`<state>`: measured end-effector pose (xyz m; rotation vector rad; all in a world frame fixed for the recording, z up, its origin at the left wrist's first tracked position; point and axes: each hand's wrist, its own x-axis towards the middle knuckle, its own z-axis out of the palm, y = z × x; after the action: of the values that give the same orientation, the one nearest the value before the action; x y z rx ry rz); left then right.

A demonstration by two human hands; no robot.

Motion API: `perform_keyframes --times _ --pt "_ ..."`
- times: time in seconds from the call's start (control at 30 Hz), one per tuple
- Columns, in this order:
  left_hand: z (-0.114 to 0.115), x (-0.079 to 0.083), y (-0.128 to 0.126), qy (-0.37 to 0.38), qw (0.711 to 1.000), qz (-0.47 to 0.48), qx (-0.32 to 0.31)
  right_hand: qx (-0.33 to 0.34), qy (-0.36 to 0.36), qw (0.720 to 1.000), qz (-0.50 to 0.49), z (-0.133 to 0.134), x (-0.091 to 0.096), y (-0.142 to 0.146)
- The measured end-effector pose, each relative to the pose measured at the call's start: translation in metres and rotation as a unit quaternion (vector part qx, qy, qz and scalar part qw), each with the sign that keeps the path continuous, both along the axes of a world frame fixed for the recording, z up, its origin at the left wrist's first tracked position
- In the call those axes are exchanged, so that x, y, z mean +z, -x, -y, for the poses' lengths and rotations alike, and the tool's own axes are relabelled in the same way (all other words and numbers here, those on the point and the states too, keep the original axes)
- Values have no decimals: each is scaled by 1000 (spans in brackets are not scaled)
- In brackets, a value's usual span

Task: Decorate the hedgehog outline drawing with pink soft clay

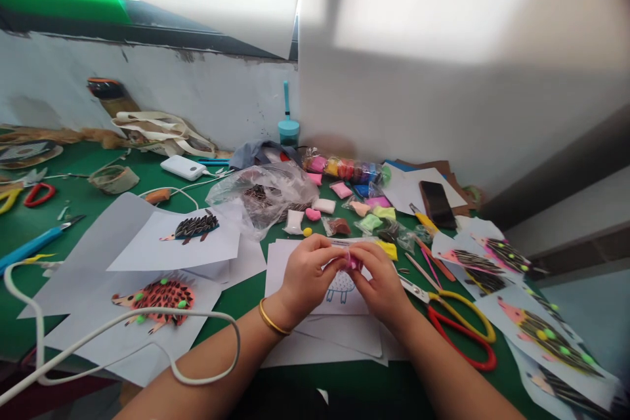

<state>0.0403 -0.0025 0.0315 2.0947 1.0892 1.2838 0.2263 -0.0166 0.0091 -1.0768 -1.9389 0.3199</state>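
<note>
My left hand and my right hand meet in the middle of the table, fingers pinched together around a small pink-purple piece of modelling clay. Fingers cover most of the clay, and I cannot tell whether it is in a wrapper. Below them lies a white sheet with a line drawing, partly hidden by the hands, on top of more paper sheets. Just beyond the fingers are a yellow clay packet and a brown clay packet.
Red-and-yellow-handled scissors lie to the right. Finished hedgehog pictures overlap at far right; others lie left. A white cable loops across the left foreground. Behind are a plastic bag of seeds, clay packets and a phone.
</note>
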Motion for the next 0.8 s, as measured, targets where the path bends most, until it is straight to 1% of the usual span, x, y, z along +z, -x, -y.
perform_keyframes --times 0.33,0.57,0.7,0.8 --pt "-5 -3 3 8 999 -36 2 10 26 1000 11 0 0 0" --pt "-4 -2 4 -5 1000 -24 14 5 41 999 4 -2 -5 -2" --pt "-7 2 9 3 1000 7 30 -12 59 998 16 -7 -8 -8" --pt "-9 5 13 16 998 33 46 -50 94 993 44 -12 -5 -14"
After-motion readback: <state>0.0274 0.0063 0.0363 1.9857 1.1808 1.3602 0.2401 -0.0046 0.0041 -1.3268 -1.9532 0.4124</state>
